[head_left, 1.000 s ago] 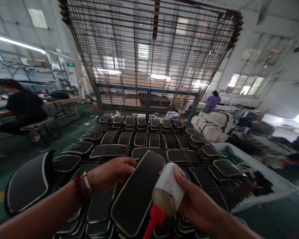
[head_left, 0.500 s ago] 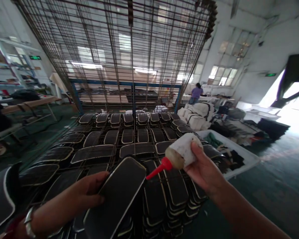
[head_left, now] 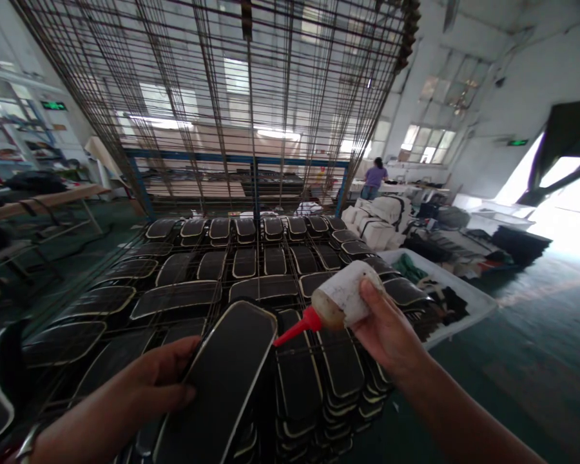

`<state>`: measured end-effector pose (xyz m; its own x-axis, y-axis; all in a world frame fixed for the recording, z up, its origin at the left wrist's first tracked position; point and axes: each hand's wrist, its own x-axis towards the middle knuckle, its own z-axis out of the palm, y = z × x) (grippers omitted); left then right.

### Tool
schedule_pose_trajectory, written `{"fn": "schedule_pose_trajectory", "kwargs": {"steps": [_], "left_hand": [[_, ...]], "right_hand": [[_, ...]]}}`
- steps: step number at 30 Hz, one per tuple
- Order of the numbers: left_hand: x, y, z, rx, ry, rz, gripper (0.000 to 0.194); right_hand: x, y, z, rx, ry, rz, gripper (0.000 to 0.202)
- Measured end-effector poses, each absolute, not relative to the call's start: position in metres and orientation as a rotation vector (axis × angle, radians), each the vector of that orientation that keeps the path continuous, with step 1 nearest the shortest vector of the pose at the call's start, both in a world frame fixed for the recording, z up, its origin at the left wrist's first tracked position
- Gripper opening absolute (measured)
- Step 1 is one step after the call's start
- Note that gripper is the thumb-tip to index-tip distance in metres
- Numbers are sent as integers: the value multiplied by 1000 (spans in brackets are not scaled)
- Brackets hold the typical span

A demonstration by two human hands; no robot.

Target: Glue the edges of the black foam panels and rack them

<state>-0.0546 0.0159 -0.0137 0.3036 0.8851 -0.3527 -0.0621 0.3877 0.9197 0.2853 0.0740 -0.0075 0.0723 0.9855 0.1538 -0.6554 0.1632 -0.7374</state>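
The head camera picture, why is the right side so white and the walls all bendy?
Head view: daylight floods the doorway and washes it out; the wide lens bends the wire rack and walls near the edges; the black pad and glue bottle up close look slightly soft.

Glue bottle (head_left: 347, 294) beside black panel (head_left: 222, 380)

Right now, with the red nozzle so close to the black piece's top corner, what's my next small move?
Probably tip the squeeze bottle a little further so its red nozzle meets the pale rim of the black piece. The right hand holds the bottle just off that corner, and the left hand already steadies the piece.
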Motion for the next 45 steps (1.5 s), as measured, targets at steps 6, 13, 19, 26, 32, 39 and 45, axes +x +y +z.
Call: {"fn": "schedule_pose_trajectory", "kwargs": {"steps": [6,13,19,26,32,39,45], "left_hand": [[-45,16,-15,846,1072,772,45],[-40,19,-12,750,1079,812,51],[-36,22,-7,645,1046,872,58],[-27,25,2,565,1050,914,57],[-28,29,1,634,1017,901,49],[-31,34,3,718,1010,843,40],[-29,40,4,669,1069,902,39]], "right_hand": [[281,81,-15,-539,-719,1231,45],[279,75,-23,-534,-718,1257,43],[276,65,-29,-542,-767,1250,40],[272,52,-30,-578,-849,1245,44],[271,40,-29,-531,-925,1277,45],[273,27,-33,-418,-1110,1368,45],[279,15,-38,-520,-1215,1341,62]]}}
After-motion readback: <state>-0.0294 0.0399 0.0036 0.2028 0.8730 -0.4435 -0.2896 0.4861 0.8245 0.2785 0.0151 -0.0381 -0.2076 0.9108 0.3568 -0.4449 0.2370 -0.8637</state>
